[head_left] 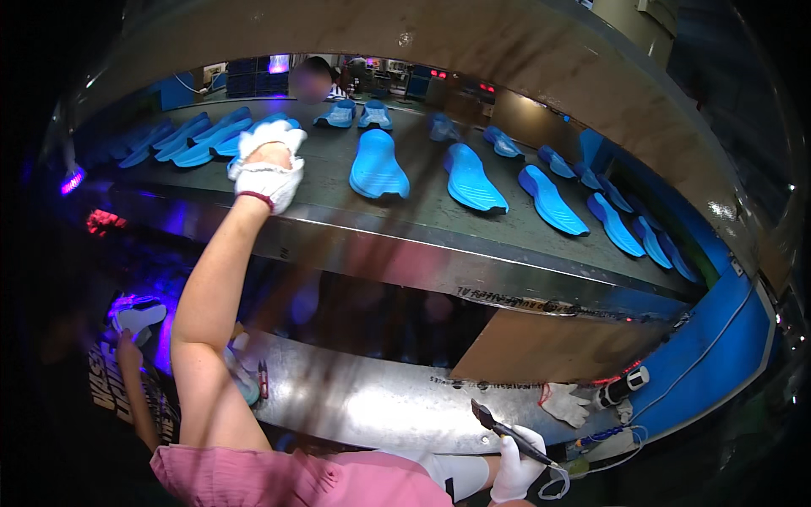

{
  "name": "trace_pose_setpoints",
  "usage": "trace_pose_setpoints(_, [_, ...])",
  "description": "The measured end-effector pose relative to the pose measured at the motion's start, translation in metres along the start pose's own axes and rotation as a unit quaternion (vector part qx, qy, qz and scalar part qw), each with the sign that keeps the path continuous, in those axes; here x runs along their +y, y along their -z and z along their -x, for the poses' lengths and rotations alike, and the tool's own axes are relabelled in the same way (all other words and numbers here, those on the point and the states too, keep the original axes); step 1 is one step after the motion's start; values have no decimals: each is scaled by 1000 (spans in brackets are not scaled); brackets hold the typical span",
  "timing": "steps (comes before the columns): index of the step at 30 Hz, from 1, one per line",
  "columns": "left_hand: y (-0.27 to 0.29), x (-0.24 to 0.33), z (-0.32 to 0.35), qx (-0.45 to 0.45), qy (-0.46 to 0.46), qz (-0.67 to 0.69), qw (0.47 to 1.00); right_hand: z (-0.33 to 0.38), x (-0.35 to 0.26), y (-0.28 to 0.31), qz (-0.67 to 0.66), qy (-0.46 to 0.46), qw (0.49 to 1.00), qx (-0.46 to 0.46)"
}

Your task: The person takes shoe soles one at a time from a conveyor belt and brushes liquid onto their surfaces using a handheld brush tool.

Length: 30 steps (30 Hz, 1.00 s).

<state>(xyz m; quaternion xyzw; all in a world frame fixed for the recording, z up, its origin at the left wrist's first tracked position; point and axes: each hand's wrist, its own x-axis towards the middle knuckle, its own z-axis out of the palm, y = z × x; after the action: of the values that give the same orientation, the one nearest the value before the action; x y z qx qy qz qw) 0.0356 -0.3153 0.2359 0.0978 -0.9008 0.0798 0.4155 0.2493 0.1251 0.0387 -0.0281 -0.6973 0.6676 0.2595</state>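
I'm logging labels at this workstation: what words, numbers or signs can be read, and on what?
Wording isn't copied here, only located.
Dark shirt, lower left: large pale letters, partly readable.
Conveyor edge: dark lettering, mostly too small to read.
Metal bench: dark marks near its back, too unclear to read.
Red lights, background: possibly numbers, too small to tell.

A loose white glove (567, 406) lies on the silver desk (418, 411), just beside a black-and-white cylinder (623, 387); a brown panel (549, 348) stands behind, and a purple lamp (73, 180) glows at far left.
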Motion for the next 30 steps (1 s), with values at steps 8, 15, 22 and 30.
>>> trace_pose_setpoints(8, [-16, -88, -21, -332, 121, -114, 928, 7, -6, -17, -47, -46, 997, -51])
trace_pose_setpoints(15, [-17, -116, -15, -266, 91, -142, 949, 4, 0, -23, -66, -52, 996, -41])
trace_pose_setpoints(22, [-16, -82, -24, 31, 140, 373, 917, -1, 5, -30, -28, -45, 996, -71])
trace_pose_setpoints(30, [-89, -3, -142, 36, 206, 534, 819, -10, 2, -36, -2, -59, 996, -63])
